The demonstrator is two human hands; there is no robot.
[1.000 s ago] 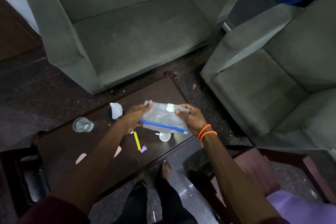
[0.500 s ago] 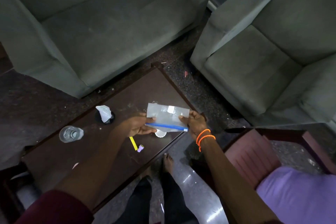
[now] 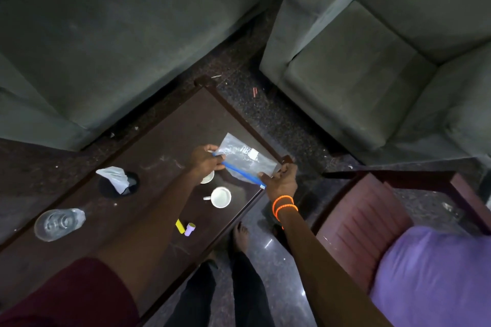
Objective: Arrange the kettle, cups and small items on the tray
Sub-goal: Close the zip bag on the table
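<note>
Below me a dark brown wooden coffee table (image 3: 170,138) stands on speckled dark stone floor (image 3: 268,111), between two grey-green upholstered sofas (image 3: 111,34); a red-cushioned wooden chair (image 3: 356,223) sits right.

The room is dim and murky, colours muted. A ceiling light glints off the polished floor (image 3: 268,243) at about five o'clock. The dark wooden surface (image 3: 170,141) shows a faint sheen. Sofas toward twelve and two o'clock look soft, smeared; edges bow outward from the wide lens.
</note>
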